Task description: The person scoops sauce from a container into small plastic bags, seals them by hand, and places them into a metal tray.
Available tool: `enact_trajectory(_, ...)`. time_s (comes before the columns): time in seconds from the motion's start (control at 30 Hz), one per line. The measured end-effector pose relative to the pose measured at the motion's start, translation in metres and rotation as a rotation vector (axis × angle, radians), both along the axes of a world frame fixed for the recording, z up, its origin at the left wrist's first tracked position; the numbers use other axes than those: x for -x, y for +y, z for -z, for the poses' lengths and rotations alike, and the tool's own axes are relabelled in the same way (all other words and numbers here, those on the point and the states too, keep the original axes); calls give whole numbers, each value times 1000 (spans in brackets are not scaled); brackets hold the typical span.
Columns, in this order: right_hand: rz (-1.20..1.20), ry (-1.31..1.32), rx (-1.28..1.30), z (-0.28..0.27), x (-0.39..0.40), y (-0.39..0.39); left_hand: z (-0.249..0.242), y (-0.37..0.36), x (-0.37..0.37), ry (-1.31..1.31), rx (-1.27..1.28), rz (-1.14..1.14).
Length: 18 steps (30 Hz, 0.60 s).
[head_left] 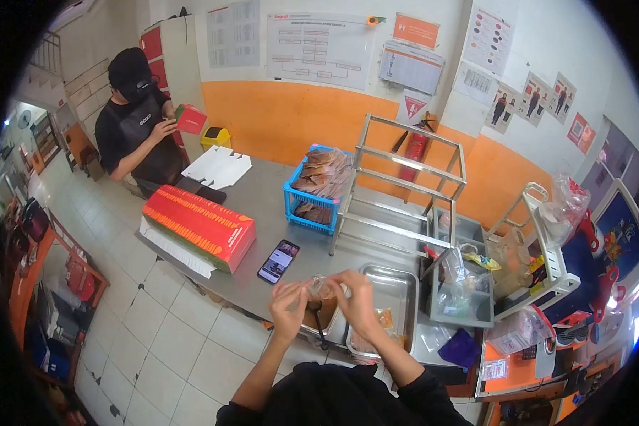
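My left hand [289, 307] and my right hand [355, 302] are raised over the near edge of the steel table. Between their pinched fingers is a small clear plastic bag [319, 287], held from both sides. What the bag contains, if anything, is too small to make out. Just under the hands lies a metal pan with something brown inside, partly covered by my wrists. A dark-handled spoon or ladle [319, 328] rests in it. Beside my right forearm, a shallow steel tray [410, 284] holds several small filled packets [384, 317].
A lit phone [278, 261] lies beyond my left hand, near a long red box [200, 226]. Blue baskets [311, 213] of brown packets, a metal rack [397, 165] and grey bins [463, 302] stand farther back. Across the table, a person [145, 117] handles a red box [190, 119].
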State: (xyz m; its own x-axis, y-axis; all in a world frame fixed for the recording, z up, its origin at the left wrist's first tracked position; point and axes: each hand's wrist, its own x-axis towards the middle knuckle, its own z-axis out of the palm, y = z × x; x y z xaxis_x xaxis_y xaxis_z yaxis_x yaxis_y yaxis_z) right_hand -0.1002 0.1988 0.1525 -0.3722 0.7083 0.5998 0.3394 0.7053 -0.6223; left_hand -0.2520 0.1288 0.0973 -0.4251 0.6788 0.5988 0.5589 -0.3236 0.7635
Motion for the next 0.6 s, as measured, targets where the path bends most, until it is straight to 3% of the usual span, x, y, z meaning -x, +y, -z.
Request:
enact_trajectory(0.33, 14, 49, 113, -19, -14, 1, -42, 9, -6, 172, 7, 41)
enact_trajectory(0.43, 44, 94, 189, -19, -28, 8, -36, 15, -5, -261, 159, 210)
enact_trajectory(0.6, 66, 111, 385, -18, -50, 10, -34, 26, -28, -511, 178, 339)
